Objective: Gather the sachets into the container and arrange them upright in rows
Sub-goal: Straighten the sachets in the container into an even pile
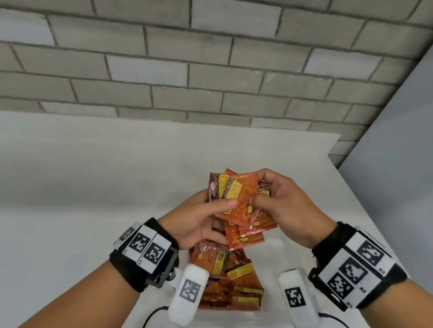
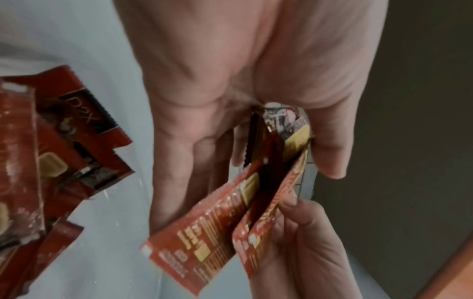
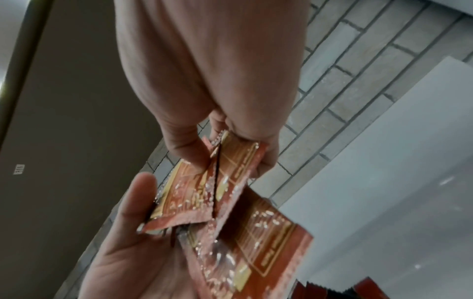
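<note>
A loose fan of red-and-orange sachets (image 1: 240,207) is held up just above the clear plastic container (image 1: 274,285), which sits on the white tabletop (image 1: 57,185) with more sachets (image 1: 226,276) lying jumbled and mostly flat inside it. The left hand (image 1: 197,221) cradles the bunch from below, thumb pressed across the front and fingers (image 2: 194,161) curled behind it; the right hand (image 1: 283,213) pinches the upper edge of the front packets between thumb and fingertips (image 3: 184,149). These look like thin foil packets: light, flexible, glossy, and likely slippery against one another, so the fan would probably slide apart under a slack hold. The crimped, serrated seams seem the stiffest part, and a pinch there, or a squeeze across the flat faces of the whole stack, would likely hold best. Being floppy, they will probably need neighbours or the container wall to stand upright.
</note>
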The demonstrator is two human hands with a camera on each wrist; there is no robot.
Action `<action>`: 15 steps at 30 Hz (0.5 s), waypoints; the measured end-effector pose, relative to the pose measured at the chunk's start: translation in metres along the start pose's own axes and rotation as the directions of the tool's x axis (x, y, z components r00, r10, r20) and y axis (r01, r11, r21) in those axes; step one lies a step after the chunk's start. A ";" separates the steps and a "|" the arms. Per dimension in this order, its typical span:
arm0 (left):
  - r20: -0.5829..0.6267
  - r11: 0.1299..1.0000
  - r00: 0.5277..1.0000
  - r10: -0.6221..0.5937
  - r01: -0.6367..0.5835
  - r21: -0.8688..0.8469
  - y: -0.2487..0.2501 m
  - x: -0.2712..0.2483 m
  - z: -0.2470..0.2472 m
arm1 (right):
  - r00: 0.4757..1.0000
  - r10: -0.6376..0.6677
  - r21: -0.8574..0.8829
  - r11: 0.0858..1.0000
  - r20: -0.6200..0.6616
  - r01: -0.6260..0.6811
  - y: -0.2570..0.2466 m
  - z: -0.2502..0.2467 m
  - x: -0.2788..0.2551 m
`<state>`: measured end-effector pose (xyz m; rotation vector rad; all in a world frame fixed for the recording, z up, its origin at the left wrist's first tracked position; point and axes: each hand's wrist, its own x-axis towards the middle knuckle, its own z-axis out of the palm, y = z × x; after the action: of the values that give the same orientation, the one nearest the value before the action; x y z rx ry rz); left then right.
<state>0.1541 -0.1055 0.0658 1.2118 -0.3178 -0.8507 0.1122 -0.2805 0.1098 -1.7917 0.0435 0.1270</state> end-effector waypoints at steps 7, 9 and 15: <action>0.095 0.997 0.995 -0.021 0.028 -0.077 -0.020 -0.001 -0.004 | 0.992 0.045 0.222 0.975 -0.114 -0.019 0.014 -0.003 0.011; 0.033 1.000 0.999 -0.010 0.010 -0.001 -0.023 0.000 0.001 | 0.991 0.059 0.235 0.972 -0.118 -0.030 0.018 -0.006 0.012; -0.095 0.968 0.995 0.024 0.000 0.250 -0.027 0.001 0.002 | 0.982 0.072 0.370 0.929 -0.177 -0.001 0.021 -0.017 0.017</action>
<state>0.1430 -0.1104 0.0417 1.4792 -0.3604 -0.7536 0.1277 -0.3009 0.0915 -1.4205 0.2226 -0.0242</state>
